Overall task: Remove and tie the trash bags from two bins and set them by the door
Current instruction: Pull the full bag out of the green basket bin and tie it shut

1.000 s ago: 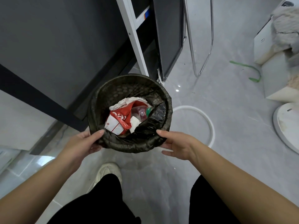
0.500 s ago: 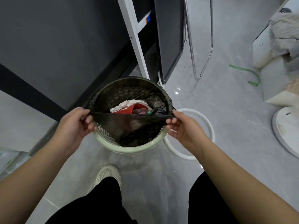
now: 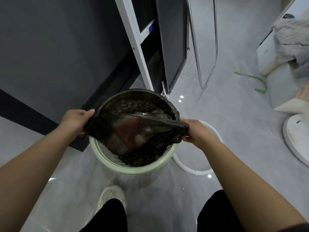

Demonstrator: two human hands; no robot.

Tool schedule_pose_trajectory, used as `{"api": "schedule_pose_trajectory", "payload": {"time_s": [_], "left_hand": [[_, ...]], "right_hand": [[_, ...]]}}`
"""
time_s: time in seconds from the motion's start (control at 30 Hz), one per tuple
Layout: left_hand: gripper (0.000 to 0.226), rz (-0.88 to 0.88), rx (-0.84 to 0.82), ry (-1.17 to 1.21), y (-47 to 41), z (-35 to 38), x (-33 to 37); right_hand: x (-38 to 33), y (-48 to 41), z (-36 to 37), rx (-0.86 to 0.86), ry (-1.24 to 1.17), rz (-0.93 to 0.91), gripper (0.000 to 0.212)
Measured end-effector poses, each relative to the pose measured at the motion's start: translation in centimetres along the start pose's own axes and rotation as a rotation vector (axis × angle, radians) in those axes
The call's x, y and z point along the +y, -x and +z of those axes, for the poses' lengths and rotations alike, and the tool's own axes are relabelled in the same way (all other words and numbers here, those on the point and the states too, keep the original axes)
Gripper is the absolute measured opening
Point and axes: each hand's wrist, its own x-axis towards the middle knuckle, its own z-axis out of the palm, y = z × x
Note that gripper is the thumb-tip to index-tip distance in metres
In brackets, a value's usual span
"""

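Note:
A pale green mesh bin [image 3: 133, 169] stands on the floor in front of me, lined with a thin black trash bag [image 3: 133, 131]. The bag's near edge is off the bin's rim and stretched taut across the opening; its far edge still hugs the far rim. My left hand [image 3: 76, 119] grips the bag's left edge. My right hand [image 3: 194, 131] holds its right edge bunched in the fingers. Red rubbish shows dimly through the film.
A dark cabinet wall [image 3: 50, 56] and a white frame post [image 3: 133, 44] rise behind the bin. A white ring [image 3: 192, 169] lies on the floor to its right, a round white base [image 3: 296, 138] further right. Chrome chair legs [image 3: 207, 64] and my shoe [image 3: 110, 196] are nearby.
My hands went from resting on the bin's near rim to gripping the bag. They pulled its near edge off the rim and lifted it across the opening, covering the rubbish.

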Motion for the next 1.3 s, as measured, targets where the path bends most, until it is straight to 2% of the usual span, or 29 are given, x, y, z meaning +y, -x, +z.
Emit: {"api": "schedule_pose_trajectory", "payload": {"time_s": [0.13,0.27,0.33,0.4,0.43,0.5,0.57,0.63,0.73,0.8,0.9,0.97,1.0,1.07,1.13,1.23,1.3], "left_hand": [[0.025,0.131,0.067,0.013,-1.1,0.0,-0.7],[0.025,0.218,0.149,0.130,-1.7,-0.2,-0.1],[0.036,0.143,0.144,-0.009,-1.9,-0.1,0.0],[0.055,-0.026,-0.009,-0.117,-1.9,0.0,0.1],[0.060,-0.108,-0.092,-0.125,-1.9,0.0,0.1],[0.057,-0.137,-0.101,-0.094,-2.2,0.2,0.1],[0.036,-0.056,-0.022,-0.033,-2.6,0.5,-0.1],[0.027,-0.014,0.015,0.034,-2.6,0.6,-0.6],[0.023,0.045,0.058,0.087,-2.7,0.9,-0.9],[0.025,0.185,0.156,0.129,-2.3,1.2,-0.3],[0.028,0.423,0.272,0.289,-1.5,1.0,0.8],[0.026,0.465,0.283,0.238,-1.3,0.9,1.2],[0.031,0.415,0.267,0.109,-1.5,0.8,1.2],[0.055,0.170,0.131,-0.123,-2.3,0.7,1.2],[0.062,-0.050,-0.021,-0.121,-2.8,0.6,1.2],[0.032,-0.004,0.033,-0.144,-3.1,0.7,1.4],[0.027,0.088,0.134,-0.174,-2.8,1.1,1.7]], "right_hand": [[0.2,-0.7,-0.3,0.085,-0.121,-0.121,0.018],[-1.1,-0.7,-0.6,0.145,-0.186,-0.346,0.018],[-1.4,-0.7,-0.3,0.196,-0.174,-0.379,0.019],[-1.6,-0.9,0.1,0.233,-0.075,-0.322,0.026],[-1.7,-1.1,0.2,0.206,-0.019,-0.271,0.035],[-1.8,-1.5,0.7,0.121,0.044,-0.156,0.048],[-1.6,-1.7,1.0,0.084,0.043,-0.114,0.035],[-1.4,-2.2,1.1,0.114,0.033,-0.139,0.029],[-1.1,-3.0,1.1,0.233,0.023,-0.245,0.032],[-1.6,-2.7,1.2,0.296,0.000,-0.366,0.026],[-3.0,-1.2,1.7,0.262,-0.082,-0.558,0.018],[-3.2,-0.9,2.0,0.230,-0.078,-0.585,0.018],[-3.1,-1.3,2.1,0.234,-0.069,-0.557,0.019],[-3.2,-2.4,2.3,0.269,-0.001,-0.480,0.028],[-3.5,-3.3,2.6,0.287,0.099,-0.424,0.038],[-4.4,-4.0,3.1,0.302,0.160,-0.413,0.042],[-5.2,-3.6,3.6,0.298,0.154,-0.462,0.038]]}}
